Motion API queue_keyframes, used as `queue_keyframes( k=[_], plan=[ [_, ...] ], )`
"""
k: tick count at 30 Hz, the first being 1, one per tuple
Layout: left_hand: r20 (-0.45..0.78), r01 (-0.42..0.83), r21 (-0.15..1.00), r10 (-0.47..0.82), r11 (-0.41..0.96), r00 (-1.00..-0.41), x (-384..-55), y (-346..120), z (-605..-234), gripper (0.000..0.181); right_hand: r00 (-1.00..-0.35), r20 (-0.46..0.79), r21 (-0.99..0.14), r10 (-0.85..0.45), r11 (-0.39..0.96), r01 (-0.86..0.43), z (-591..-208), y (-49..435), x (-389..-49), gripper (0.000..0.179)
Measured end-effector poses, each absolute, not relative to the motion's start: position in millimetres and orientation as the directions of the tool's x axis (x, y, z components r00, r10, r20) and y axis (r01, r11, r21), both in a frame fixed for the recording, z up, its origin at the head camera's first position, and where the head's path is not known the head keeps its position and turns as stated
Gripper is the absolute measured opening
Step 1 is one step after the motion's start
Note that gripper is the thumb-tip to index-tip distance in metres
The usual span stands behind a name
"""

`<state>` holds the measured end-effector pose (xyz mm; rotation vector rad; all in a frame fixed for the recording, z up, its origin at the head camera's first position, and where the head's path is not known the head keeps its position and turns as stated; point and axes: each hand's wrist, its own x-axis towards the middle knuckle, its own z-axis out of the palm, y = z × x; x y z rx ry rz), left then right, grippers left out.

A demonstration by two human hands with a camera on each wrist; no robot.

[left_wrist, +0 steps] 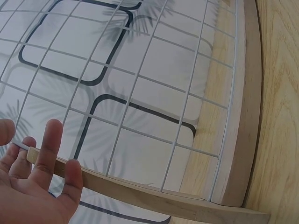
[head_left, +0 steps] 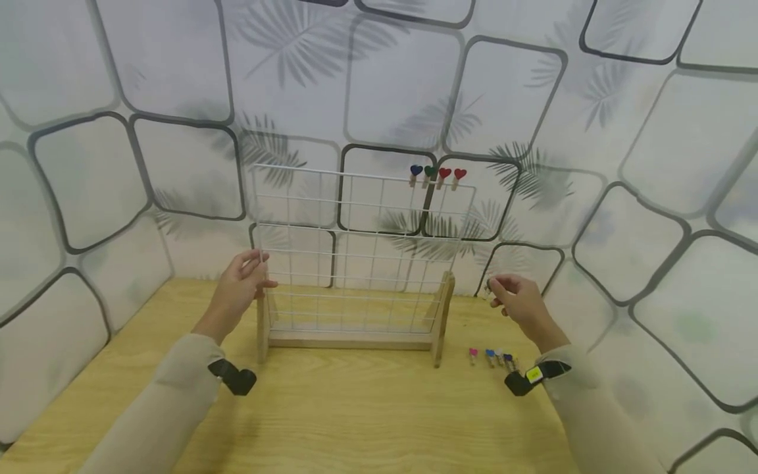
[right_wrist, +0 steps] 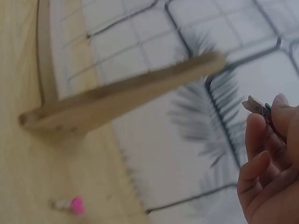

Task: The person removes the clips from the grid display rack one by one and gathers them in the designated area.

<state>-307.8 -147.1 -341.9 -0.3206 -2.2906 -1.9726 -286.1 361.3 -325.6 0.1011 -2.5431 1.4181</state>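
A white wire grid rack (head_left: 322, 172) stands upright in a wooden base (head_left: 349, 344). At its left edge, my left hand (head_left: 233, 284) holds the side wire between thumb and fingers, just above the wooden post; other fingers stick out loosely. My right hand (head_left: 522, 306) is raised to the right of the rack, apart from it. Between its thumb and index finger it pinches a small wooden clothespin (right_wrist: 254, 106) with a dark, possibly green decoration, mostly hidden. Several heart clothespins are clipped along the top right wire: blue (head_left: 416, 170), green (head_left: 430, 172) and red (head_left: 460, 174).
On the wooden table right of the rack lie a pink heart clothespin (head_left: 473, 353) and several others, among them a blue one (head_left: 489, 354), partly behind my right wrist camera (head_left: 518, 383). The slanted right side post (head_left: 443, 322) juts forward. Patterned walls enclose the table.
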Motion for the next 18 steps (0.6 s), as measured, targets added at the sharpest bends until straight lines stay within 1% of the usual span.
queue_keyframes(
  k=[7, 10, 14, 17, 18],
  plan=[
    [0.234, 0.244, 0.962, 0.094, 0.123, -0.968, -310, -147, -342, 0.057, -0.982, 0.111, -0.861, 0.150, 0.509, -0.019, -388, 407, -274, 0.057],
    [0.234, 0.245, 0.961, 0.095, 0.130, -0.968, -310, -148, -342, 0.057, -0.981, 0.063, -0.871, 0.184, 0.489, 0.036, -411, 423, -268, 0.057],
    [0.223, 0.235, 0.962, 0.093, 0.137, -0.970, -309, -149, -342, 0.057, -0.977, 0.030, -0.869, 0.213, 0.488, 0.080, -433, 438, -260, 0.051],
    [0.222, 0.234, 0.962, 0.094, 0.139, -0.971, -308, -149, -343, 0.057, -0.971, 0.042, -0.839, 0.237, 0.536, 0.094, -443, 446, -256, 0.043],
    [0.224, 0.236, 0.962, 0.096, 0.139, -0.970, -308, -149, -343, 0.057, -0.968, 0.057, -0.813, 0.244, 0.574, 0.096, -445, 449, -255, 0.041]
  ],
)
